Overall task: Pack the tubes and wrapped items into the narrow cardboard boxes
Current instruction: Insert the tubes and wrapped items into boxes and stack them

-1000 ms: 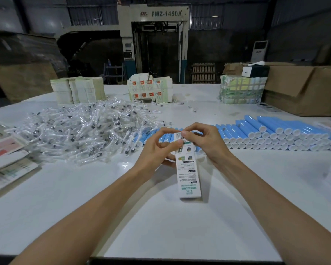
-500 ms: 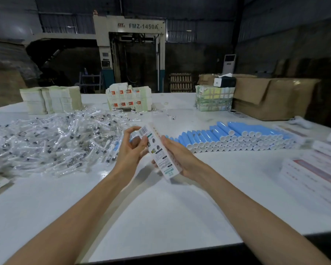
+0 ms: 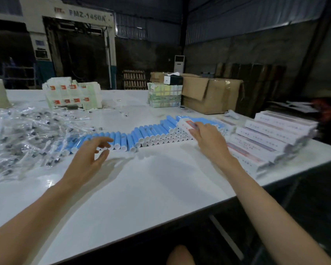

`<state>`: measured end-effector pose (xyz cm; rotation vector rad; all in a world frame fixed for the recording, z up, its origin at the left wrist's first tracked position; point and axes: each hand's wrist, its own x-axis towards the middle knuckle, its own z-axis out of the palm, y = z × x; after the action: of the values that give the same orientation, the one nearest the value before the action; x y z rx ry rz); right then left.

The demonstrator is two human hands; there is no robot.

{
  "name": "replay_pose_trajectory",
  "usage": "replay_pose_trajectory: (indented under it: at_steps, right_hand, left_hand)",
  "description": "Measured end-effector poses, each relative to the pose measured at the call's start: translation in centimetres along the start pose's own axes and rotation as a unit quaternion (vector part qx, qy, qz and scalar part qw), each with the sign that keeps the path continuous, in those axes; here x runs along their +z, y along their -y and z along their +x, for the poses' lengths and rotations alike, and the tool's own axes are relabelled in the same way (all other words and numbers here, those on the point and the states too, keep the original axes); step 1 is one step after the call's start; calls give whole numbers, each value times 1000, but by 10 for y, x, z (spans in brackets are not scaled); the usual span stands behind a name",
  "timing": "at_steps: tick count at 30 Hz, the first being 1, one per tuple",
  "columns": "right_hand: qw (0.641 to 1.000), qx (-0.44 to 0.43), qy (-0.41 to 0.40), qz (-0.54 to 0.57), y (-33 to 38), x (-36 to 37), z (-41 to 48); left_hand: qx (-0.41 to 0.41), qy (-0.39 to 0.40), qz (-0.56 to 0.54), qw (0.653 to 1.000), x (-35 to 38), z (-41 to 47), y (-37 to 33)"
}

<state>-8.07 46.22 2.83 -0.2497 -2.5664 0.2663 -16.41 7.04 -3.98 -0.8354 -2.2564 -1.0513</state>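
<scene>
My right hand (image 3: 208,136) holds a narrow white box (image 3: 186,125) over the right end of the row of blue tubes (image 3: 141,133), close to the stack of packed white boxes (image 3: 271,134) at the table's right edge. My left hand (image 3: 90,155) hovers empty, fingers loosely spread, just in front of the left part of the tube row. A heap of clear-wrapped items (image 3: 23,134) covers the table to the left.
Flat white cartons (image 3: 71,95) stand at the back, with a bundled stack (image 3: 163,97) and a brown cardboard carton (image 3: 212,94) to their right. The white table (image 3: 141,188) ends at a dark edge on the right and near side. A big machine stands behind.
My right hand has carried the narrow box away to the right, toward the stack of packed boxes. My left hand let go of it and now hovers by the tubes. The view swung right.
</scene>
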Motion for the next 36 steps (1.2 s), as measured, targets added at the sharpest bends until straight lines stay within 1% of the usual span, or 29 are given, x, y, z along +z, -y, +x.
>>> replay_pose_trajectory:
  at_steps: [2,5,9,13,18,20,22,24,26,28,30,31,32,34,36]
  right_hand:
    - [994,39,-14,-102,-36,-14,-5]
    - [976,57,-25,-209,-77,-25,-20]
    - [965,66,-14,-253,-99,-30,-39]
    - [931,49,-13,-361,-99,-32,-44]
    - [922,78,24,-380,-99,-33,-40]
    - [919,84,21,-385,-98,-30,-40]
    - [924,88,-4,-373,-90,-27,-40]
    - [941,64,-48,-330,-69,-22,-38]
    - [964,4,-75,-254,-35,-9,-33]
    - [987,-52,-66,-136,11,7,-25]
    - [996,-75,-31,36,63,25,-18]
    - [989,-70,-6,128,89,35,-14]
    - [975,-59,19,215,115,46,-10]
    - [928,-27,58,367,161,67,-2]
    - [872,20,88,481,200,86,2]
  left_hand:
    - [10,-2,8,1000,0,0,-1]
    - [21,5,24,999,0,1,-4]
    - [21,15,35,999,-1,0,-7]
    - [20,20,42,999,-2,0,-6]
    - [9,17,40,999,-4,0,-2]
    - [10,17,35,999,-5,0,-2]
    - [17,23,35,999,-6,-1,-3]
    - [20,36,38,998,-5,-1,-5]
    - [16,44,42,998,-4,-2,-7]
    - [6,45,42,998,-4,-3,-10]
    - [-11,34,37,999,-6,-3,-12]
    - [-22,24,41,999,-8,-4,-12]
    - [-33,11,51,998,-10,-3,-12]
    - [-56,-16,76,995,-14,-2,-13]
    - [-86,-35,101,991,-18,-1,-17]
